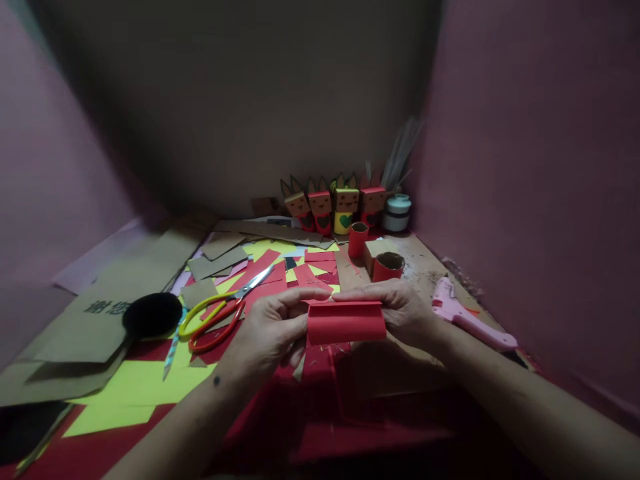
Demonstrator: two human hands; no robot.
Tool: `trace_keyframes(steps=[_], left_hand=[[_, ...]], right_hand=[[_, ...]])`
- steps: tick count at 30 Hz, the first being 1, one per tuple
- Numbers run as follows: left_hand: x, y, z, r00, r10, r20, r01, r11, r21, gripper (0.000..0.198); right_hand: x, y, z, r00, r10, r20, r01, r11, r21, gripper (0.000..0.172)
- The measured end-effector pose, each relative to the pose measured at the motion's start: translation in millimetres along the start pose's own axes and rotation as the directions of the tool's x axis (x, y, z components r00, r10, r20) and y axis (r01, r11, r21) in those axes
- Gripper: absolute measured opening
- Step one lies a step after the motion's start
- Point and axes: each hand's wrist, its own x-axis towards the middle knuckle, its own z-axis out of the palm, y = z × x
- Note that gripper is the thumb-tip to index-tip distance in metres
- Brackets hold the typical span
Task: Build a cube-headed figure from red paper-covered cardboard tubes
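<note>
1. Over the table's middle, L hand [273,330] & R hand [400,310] pinch a folded red paper strip [346,323] by its ends.
2. Just behind R hand: short red paper tube [388,267], open top, dark inside.
3. Back corner: small white jar [397,213], lid on; can't tell what's in it.

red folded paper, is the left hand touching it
Touching. The head view shows the left hand with its thumb and fingers closed on the left edge of the red folded paper. The right hand holds the opposite edge.
</note>
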Motion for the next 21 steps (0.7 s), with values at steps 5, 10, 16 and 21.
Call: trace_keyframes(steps=[5,10,16,21], left_hand=[[6.5,-8.5,4.3,0.994,0.024,-0.107,-0.023,1.0,0.008,0.036],[10.8,-15.5,3.1,0.985,0.066,-0.157,-0.07,0.997,-0.018,0.032],[15.9,-21.0,0.3,0.985,0.075,-0.152,-0.086,0.994,-0.066,0.023],[20.0,-30.7,-10.3,0.942,0.312,-0.123,-0.3,0.948,0.109,0.015]], right_hand=[[1.6,7.1,1.8,0.998,0.05,-0.027,-0.046,0.993,0.112,0.025],[2.0,9.6,7.1,0.994,0.092,-0.055,-0.082,0.983,0.167,0.03],[2.9,10.1,9.2,0.996,-0.051,-0.077,0.047,0.997,-0.054,0.035],[2.7,5.8,10.7,0.999,-0.01,-0.036,0.009,1.0,-0.026,0.031]])
